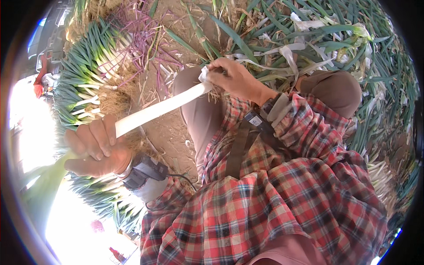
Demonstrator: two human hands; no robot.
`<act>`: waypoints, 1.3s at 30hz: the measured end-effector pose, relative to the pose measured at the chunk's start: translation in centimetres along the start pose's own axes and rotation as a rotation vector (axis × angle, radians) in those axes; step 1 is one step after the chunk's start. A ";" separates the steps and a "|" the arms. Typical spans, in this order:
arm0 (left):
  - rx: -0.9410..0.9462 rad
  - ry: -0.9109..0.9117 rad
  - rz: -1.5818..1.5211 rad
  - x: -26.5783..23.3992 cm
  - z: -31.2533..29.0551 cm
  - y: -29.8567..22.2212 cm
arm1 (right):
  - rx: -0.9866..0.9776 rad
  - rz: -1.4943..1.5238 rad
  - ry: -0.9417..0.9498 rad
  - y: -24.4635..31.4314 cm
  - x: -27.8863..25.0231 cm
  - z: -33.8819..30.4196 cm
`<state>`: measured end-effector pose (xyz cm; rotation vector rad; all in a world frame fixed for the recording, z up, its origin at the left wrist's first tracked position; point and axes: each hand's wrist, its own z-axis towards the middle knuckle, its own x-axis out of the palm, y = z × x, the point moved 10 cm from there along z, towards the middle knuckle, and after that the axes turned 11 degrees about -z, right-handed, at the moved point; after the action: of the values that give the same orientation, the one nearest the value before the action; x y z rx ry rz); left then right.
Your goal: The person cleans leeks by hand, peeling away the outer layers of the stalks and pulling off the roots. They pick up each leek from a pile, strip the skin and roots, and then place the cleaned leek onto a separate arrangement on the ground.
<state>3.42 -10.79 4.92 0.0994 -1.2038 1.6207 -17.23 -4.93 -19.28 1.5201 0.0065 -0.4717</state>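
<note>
A long leek (pixel 163 108) with a thick white stalk slants across in front of me. My left hand (pixel 99 143) is wrapped round it where the stalk meets the green leaves, which trail off blurred at the far left. At the root end, above my knee, my right hand (pixel 236 79) has its fingers closed, with a white scrap (pixel 203 74) at the fingertips. Some brown roots hang just below that hand. Whether the scrap is a peeled layer I cannot tell.
Bunches of leeks (pixel 84 75) lie on the left, roots inward, with purple strands (pixel 148 39) beside them. Loose green leaves and pale peelings (pixel 309 22) heap up at the upper right. Brown soil (pixel 170 137) shows by my knees. More white stalks (pixel 380 176) lie at the right.
</note>
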 end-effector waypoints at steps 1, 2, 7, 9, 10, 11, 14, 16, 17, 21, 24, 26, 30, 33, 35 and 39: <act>-0.004 0.011 -0.021 0.2 0.0 -0.2 | -0.062 0.140 0.030 1.0 0.0 -0.2; -0.003 0.014 -0.019 0.2 0.0 -0.4 | -0.066 0.141 0.029 0.9 0.0 -0.2; 0.218 -1.067 0.466 -3.0 -3.4 -2.0 | -0.203 -0.153 -0.166 2.9 -1.8 -1.4; 0.217 -0.982 0.240 -6.7 -4.2 -4.3 | -0.107 -0.126 -0.149 1.9 -2.1 -1.8; 0.135 -0.715 0.114 -6.6 -3.3 -5.9 | -0.027 -0.075 -0.111 1.6 -1.3 -1.9; 0.027 -0.445 -0.040 -5.5 -2.3 -5.1 | -0.024 -0.079 -0.113 -0.7 -1.8 -2.0; 0.054 -0.420 -0.164 -6.1 -1.6 -3.5 | 0.259 -0.478 -0.062 -9.7 -4.5 -2.1; 0.100 -0.403 -0.161 -6.3 -1.9 -3.9 | 0.058 -0.596 -0.278 -7.0 -6.7 -2.4; 0.095 -0.353 -0.158 -6.7 -2.0 -3.2 | 0.001 -0.655 -0.351 -5.9 -7.9 -2.8; 0.109 -0.261 -0.014 -5.6 -2.1 -3.9 | -0.063 -0.211 -0.123 0.2 -5.3 -2.0; 0.109 -0.259 -0.007 -5.0 -1.7 -2.7 | -0.193 -0.193 -0.004 3.3 -3.0 -3.1; 0.102 -0.242 -0.009 -5.2 -1.4 -2.4 | -0.423 -0.345 -0.062 5.0 -1.5 -3.7; 0.090 -0.253 -0.023 -5.6 -1.8 -3.1 | -0.461 -0.436 -0.078 5.5 -0.1 -3.8; 0.088 -0.261 -0.009 -5.7 -2.0 -3.2 | -0.531 -0.520 -0.054 6.1 0.5 -3.9; 0.090 -0.263 0.002 -5.8 -2.0 -3.2 | -0.552 -0.519 -0.052 6.3 0.7 -3.9; 0.134 -0.252 0.088 -5.2 -2.0 -3.2 | -0.547 -0.539 -0.012 5.7 1.1 -3.6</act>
<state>9.07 -13.08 2.96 0.3487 -1.3024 1.8058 -13.49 -1.96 -14.46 0.9604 0.5076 -0.8306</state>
